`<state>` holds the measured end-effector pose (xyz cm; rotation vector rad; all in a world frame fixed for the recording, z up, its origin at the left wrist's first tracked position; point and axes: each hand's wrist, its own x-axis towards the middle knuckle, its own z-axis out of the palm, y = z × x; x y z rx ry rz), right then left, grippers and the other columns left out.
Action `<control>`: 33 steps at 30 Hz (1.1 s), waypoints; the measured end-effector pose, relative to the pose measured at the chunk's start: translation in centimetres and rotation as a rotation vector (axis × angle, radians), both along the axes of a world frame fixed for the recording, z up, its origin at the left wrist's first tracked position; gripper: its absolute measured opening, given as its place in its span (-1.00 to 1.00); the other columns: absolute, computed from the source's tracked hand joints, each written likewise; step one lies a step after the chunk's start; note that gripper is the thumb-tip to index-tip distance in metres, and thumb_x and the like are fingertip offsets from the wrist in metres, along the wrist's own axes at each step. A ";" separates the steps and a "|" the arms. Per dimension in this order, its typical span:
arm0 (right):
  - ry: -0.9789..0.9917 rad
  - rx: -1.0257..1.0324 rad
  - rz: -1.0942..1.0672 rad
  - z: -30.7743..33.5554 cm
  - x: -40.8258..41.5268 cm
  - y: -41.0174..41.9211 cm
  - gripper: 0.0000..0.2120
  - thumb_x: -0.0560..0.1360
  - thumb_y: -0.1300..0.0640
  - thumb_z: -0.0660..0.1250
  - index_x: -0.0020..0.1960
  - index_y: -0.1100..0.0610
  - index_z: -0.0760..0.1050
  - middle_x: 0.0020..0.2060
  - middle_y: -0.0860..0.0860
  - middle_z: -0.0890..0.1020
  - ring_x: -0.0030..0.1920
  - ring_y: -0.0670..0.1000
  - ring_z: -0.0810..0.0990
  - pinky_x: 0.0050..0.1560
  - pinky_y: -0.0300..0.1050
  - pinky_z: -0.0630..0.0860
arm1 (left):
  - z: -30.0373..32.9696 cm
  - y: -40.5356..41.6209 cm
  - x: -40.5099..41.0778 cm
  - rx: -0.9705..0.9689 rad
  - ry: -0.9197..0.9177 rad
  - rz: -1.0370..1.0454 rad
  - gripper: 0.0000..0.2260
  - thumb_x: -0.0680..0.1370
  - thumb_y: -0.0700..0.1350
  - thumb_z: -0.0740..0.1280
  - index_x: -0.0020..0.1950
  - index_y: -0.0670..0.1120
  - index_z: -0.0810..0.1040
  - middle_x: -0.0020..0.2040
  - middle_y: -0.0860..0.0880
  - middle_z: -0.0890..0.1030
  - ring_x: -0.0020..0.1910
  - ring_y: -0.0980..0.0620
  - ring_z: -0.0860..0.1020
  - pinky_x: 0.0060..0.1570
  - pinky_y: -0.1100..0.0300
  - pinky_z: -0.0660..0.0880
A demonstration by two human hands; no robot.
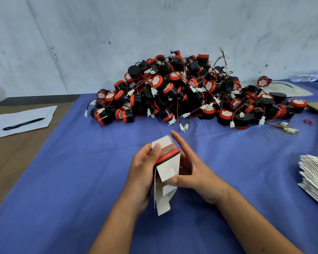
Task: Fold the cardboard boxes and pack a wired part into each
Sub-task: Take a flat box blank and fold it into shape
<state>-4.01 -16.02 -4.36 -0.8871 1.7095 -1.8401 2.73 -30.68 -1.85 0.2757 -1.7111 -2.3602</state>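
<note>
Two hands [141, 173], one box [166, 162], one pen [23, 123]

Even, fairly bright, diffuse light fills the scene, with no hard glare. Soft, faint shadows lie beneath the hands [141, 171] and the heap of parts [187, 92] at centre. Wide-angle distortion bows the tabletop [62, 180] edges toward the lower corners. Detail is slightly soft throughout, softest at the far right edge of the frame.
</note>
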 end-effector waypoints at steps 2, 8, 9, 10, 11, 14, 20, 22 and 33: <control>0.031 0.029 -0.013 0.1 0.1 0.0 0.08 0.30 0.11 0.58 0.62 -0.24 0.04 0.38 0.04 0.55 0.38 0.02 0.54 0.40 0.00 0.48 | 0.3 -0.2 0.2 0.110 -0.017 0.001 -0.77 0.51 0.09 0.37 -0.09 -0.05 0.69 -0.12 -0.23 0.70 -0.23 -0.15 0.68 -0.29 0.05 0.63; 0.059 0.061 0.040 0.0 -0.2 0.0 0.03 0.35 0.10 0.57 0.61 -0.26 0.05 0.39 -0.02 0.53 0.41 -0.01 0.51 0.36 -0.05 0.51 | 0.7 -0.6 0.6 0.287 -0.072 0.022 -0.53 0.48 0.13 0.42 0.20 -0.20 0.59 -0.02 -0.32 0.61 -0.22 -0.22 0.65 -0.29 -0.02 0.62; 0.053 0.056 0.047 0.0 -0.3 0.1 0.02 0.34 0.09 0.57 0.61 -0.26 0.07 0.39 -0.01 0.52 0.41 0.00 0.51 0.36 -0.04 0.50 | 0.7 -0.8 0.6 0.309 -0.100 -0.004 -0.49 0.48 0.14 0.42 0.24 -0.22 0.59 0.02 -0.34 0.62 -0.18 -0.23 0.66 -0.24 -0.03 0.63; 0.050 0.051 0.054 -0.1 -0.4 0.1 0.01 0.34 0.09 0.57 0.61 -0.25 0.09 0.40 0.00 0.52 0.42 0.02 0.50 0.38 -0.01 0.49 | 0.7 -1.0 0.6 0.336 -0.136 -0.042 -0.47 0.48 0.15 0.42 0.24 -0.25 0.60 0.04 -0.34 0.64 -0.16 -0.24 0.67 -0.22 -0.03 0.64; 0.047 0.048 0.063 -0.1 -0.5 0.2 -0.01 0.35 0.10 0.57 0.61 -0.25 0.12 0.41 0.01 0.51 0.43 0.04 0.49 0.40 0.04 0.48 | 0.6 -1.1 0.6 0.370 -0.171 -0.087 -0.49 0.49 0.15 0.41 0.20 -0.25 0.63 0.02 -0.33 0.66 -0.15 -0.24 0.68 -0.21 -0.03 0.65; 0.040 0.051 0.098 -0.1 -0.6 0.2 -0.05 0.36 0.13 0.57 0.60 -0.21 0.18 0.43 0.06 0.50 0.45 0.10 0.47 0.44 0.17 0.43 | 0.4 -1.4 0.5 0.473 -0.261 -0.169 -0.59 0.55 0.13 0.37 0.06 -0.22 0.72 -0.06 -0.28 0.69 -0.18 -0.21 0.70 -0.21 0.00 0.66; 0.043 0.034 0.084 -0.3 -0.5 0.1 0.03 0.30 -0.08 0.66 0.62 -0.16 0.17 0.48 0.02 0.46 0.50 0.04 0.41 0.53 0.16 0.30 | -0.1 -1.3 0.0 0.321 -0.213 -0.011 -0.52 0.49 0.04 0.43 0.25 -0.30 0.60 -0.03 -0.31 0.60 -0.19 -0.17 0.60 -0.20 0.04 0.55; 0.018 0.019 0.067 -0.1 -0.3 -0.1 0.14 0.23 -0.24 0.65 0.64 -0.16 0.09 0.55 -0.06 0.37 0.55 -0.03 0.33 0.52 0.10 0.33 | -0.2 -1.0 -0.3 0.213 -0.144 0.070 -0.65 0.47 -0.02 0.47 0.16 -0.22 0.64 -0.09 -0.27 0.65 -0.22 -0.12 0.63 -0.24 0.08 0.57; -0.029 -0.023 0.123 -0.1 0.4 -0.3 -0.08 0.39 0.14 0.48 0.62 -0.19 0.14 0.47 0.03 0.47 0.45 0.10 0.46 0.38 -0.02 0.45 | 0.0 -0.6 0.1 0.250 -0.168 -0.004 -0.68 0.69 0.05 0.24 0.24 -0.13 0.65 0.02 -0.19 0.73 -0.05 -0.12 0.71 -0.03 -0.01 0.66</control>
